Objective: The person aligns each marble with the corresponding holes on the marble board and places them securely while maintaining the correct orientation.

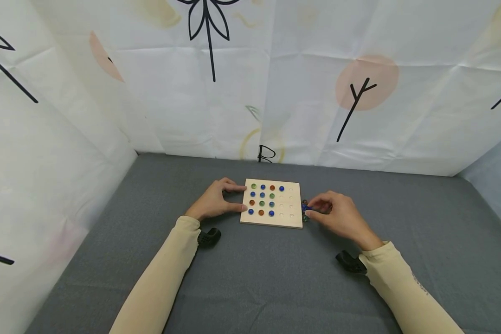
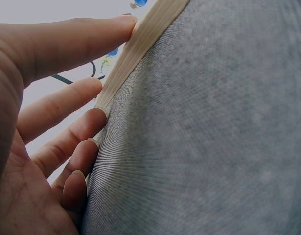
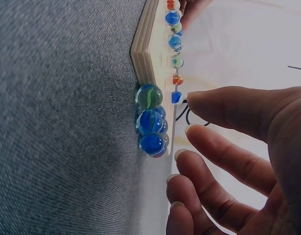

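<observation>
This is a small screened-off nook: creased white fabric [image 1: 292, 106], printed with black line-drawn plants [image 1: 210, 51] and pastel shapes [image 1: 384, 88], walls the back and sides, and plain grey cloth [image 1: 275, 278] lies spread flat between. Whether it stands in a home, a lab or an office, the view cannot settle.

Soft, even light; wrist views: backdrop [image 3: 248, 54] overbright, cloth [image 2: 228, 127] partly blurred.

At centre frame, you face a smooth, layered-wood board [image 1: 286, 200] bearing glossy glass marbles [image 1: 271, 213]; matt, woven-looking cloth [image 1: 250, 273] spreads beneath it across the lower frame.
</observation>
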`<state>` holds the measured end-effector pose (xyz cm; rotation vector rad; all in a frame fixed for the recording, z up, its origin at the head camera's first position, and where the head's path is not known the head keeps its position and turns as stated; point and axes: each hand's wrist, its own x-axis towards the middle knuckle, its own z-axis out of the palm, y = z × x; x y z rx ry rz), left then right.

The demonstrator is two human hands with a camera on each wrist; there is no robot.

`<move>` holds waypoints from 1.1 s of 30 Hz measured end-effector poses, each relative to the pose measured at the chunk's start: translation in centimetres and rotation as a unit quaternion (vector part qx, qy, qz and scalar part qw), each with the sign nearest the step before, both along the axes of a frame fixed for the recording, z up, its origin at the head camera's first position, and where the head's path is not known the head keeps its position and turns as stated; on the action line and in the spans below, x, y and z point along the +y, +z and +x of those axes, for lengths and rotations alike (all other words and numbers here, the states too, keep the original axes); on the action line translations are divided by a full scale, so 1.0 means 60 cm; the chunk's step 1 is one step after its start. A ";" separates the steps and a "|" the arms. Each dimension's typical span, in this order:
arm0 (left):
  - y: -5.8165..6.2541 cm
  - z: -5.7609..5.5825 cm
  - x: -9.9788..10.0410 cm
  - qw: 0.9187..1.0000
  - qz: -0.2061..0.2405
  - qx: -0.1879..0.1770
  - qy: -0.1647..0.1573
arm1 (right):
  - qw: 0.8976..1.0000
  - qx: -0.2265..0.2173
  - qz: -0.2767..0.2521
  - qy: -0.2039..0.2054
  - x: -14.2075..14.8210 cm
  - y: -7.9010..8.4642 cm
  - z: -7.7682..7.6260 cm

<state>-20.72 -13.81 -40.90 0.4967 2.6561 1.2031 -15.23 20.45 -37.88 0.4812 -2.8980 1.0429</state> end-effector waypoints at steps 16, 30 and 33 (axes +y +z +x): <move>0.001 0.001 -0.001 1.000 0.008 -0.001 0.000 | 1.000 -0.008 0.003 0.026 0.002 -0.008 -0.002; -0.001 -0.001 -0.001 1.000 0.007 0.001 -0.002 | 0.998 -0.001 0.021 0.063 0.003 -0.010 -0.004; -0.001 -0.001 -0.001 1.000 0.008 0.001 -0.003 | 0.997 -0.004 0.022 0.069 0.003 -0.012 -0.003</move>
